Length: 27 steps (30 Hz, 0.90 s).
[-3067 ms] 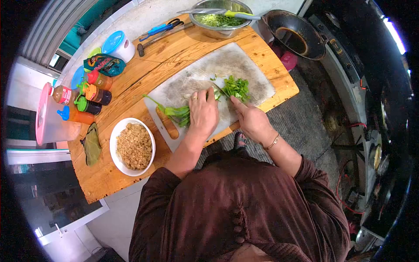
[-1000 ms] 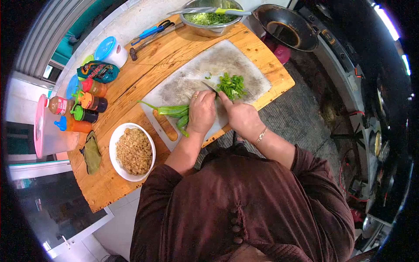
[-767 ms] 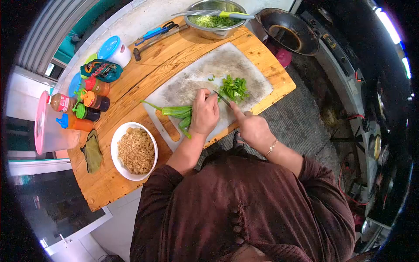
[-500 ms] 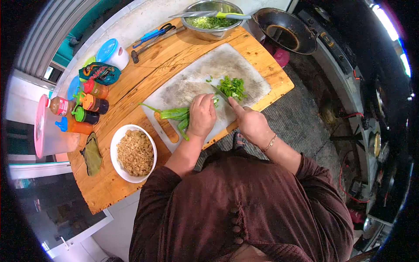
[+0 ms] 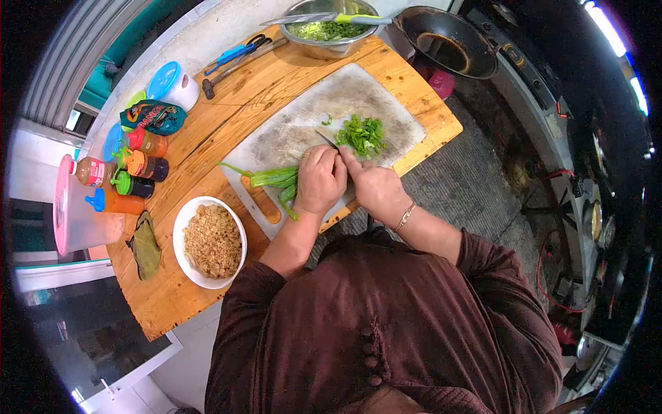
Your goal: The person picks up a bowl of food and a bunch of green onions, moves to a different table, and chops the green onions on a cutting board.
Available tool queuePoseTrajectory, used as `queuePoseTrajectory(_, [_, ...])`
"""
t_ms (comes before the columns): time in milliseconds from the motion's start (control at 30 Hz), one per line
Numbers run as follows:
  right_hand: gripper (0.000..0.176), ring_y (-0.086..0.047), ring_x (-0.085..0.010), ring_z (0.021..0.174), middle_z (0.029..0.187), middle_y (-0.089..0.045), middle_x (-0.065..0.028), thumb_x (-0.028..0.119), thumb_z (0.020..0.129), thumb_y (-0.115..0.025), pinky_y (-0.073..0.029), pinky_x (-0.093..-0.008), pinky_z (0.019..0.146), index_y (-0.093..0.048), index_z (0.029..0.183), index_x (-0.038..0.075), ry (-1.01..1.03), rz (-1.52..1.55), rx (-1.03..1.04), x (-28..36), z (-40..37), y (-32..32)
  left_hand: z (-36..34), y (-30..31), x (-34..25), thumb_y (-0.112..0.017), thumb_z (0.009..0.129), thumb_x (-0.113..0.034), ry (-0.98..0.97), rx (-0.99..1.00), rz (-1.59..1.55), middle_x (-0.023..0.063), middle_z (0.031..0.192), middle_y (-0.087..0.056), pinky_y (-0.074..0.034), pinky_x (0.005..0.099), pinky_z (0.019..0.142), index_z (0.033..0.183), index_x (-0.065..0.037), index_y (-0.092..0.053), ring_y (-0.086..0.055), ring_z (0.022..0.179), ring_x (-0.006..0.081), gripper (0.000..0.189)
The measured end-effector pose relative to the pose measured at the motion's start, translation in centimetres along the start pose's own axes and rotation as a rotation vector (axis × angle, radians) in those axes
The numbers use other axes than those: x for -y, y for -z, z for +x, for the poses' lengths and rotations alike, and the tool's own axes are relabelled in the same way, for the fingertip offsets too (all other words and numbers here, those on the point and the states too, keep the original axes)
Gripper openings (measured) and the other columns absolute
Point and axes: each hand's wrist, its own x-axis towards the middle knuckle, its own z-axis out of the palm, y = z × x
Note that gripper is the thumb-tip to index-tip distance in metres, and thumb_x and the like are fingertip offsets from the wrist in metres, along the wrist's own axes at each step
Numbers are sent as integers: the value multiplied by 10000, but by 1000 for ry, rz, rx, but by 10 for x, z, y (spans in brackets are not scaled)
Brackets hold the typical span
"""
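Note:
My left hand [image 5: 321, 181] is closed over a bunch of green onions [image 5: 274, 178], whose long green ends stick out to its left. In my right hand [image 5: 379, 190] is a knife [image 5: 327, 139], its blade tip showing past my fingers, right beside my left hand. Both hands are over a worn white cutting board [image 5: 276, 143] with an orange-brown handle end. A pile of chopped green onions [image 5: 362, 135] lies just beyond the blade, with a few loose bits to its left. The cut end of the bunch is hidden by my hands.
A white bowl of brown crumbly food [image 5: 214, 241] stands at left, near sauce bottles [image 5: 141, 165]. At the back, a second knife [image 5: 358, 19] lies across a metal bowl [image 5: 331, 48] of chopped greens. Scissors [image 5: 238, 54] lie beside it. A wok [image 5: 476, 52] sits at right.
My right hand and the knife have moved left, up against my left hand. My left hand still holds the green onions in nearly the same place.

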Motion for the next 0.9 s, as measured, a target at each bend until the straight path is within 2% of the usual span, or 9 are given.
queuePoseTrajectory(100, [681, -705, -363, 775, 925, -677, -212, 79, 873, -540, -576, -468, 677, -373, 1533, 104, 6, -5, -6, -4, -12, 3, -3, 5, -6, -625, 797, -19, -5, -21, 11, 180, 1030, -641, -481, 455, 921, 966, 42, -659, -605, 997, 376, 183])
queuePoseTrajectory(200, [701, -694, -374, 758, 912, -668, -205, 77, 866, -548, -569, -474, 676, -362, 1540, 120, -51, -14, 53, -6, -33, 15, -6, 3, 2, -637, 799, 22, -25, -27, -2, 202, 995, -673, -527, 450, 857, 979, 31, -688, -641, 941, 393, 188])
queuePoseTrajectory(300, [743, -680, -385, 764, 916, -663, -196, 55, 848, -560, -558, -477, 698, -343, 1553, 142, -76, 20, 78, -11, -41, 15, -10, -1, 7, -626, 814, 36, -40, -31, 2, 193, 982, -686, -532, 452, 847, 997, 12, -704, -651, 931, 387, 200])
queuePoseTrajectory(467, [718, -671, -394, 739, 903, -655, -194, 47, 857, -542, -555, -477, 675, -355, 1547, 116, -125, 38, 42, -13, -22, 15, -9, 0, 7, -621, 845, 23, -42, -65, 7, 182, 950, -692, -538, 449, 806, 981, 8, -696, -662, 900, 379, 156])
queuePoseTrajectory(567, [705, -671, -395, 737, 891, -652, -197, 52, 869, -529, -552, -482, 665, -349, 1548, 103, -69, 46, -13, -10, -28, 18, -9, 1, 6, -626, 850, 15, -8, -53, -3, 180, 942, -687, -538, 449, 790, 960, 7, -685, -660, 887, 380, 126])
queuePoseTrajectory(700, [695, -674, -400, 761, 885, -649, -212, 53, 877, -517, -551, -489, 682, -347, 1549, 102, -67, 15, 65, 2, -38, 21, -10, -3, 9, -629, 847, 13, 14, -52, -17, 184, 930, -673, -533, 454, 778, 937, 6, -671, -651, 868, 388, 99])
queuePoseTrajectory(800, [683, -676, -413, 794, 909, -655, -228, 56, 882, -508, -550, -496, 708, -349, 1545, 100, -73, 46, 75, 6, -34, 20, -10, -2, 8, -609, 787, 43, 27, -13, -21, 189, 942, -645, -512, 473, 830, 988, 18, -661, -624, 914, 399, 209])
queuePoseTrajectory(900, [666, -686, -410, 811, 916, -670, -233, 61, 885, -502, -554, -498, 718, -357, 1535, 91, -54, 118, 50, 7, -17, 15, -8, 0, 6, -610, 773, 49, -3, -16, -21, 183, 935, -638, -513, 472, 815, 981, 14, -660, -622, 895, 399, 216])
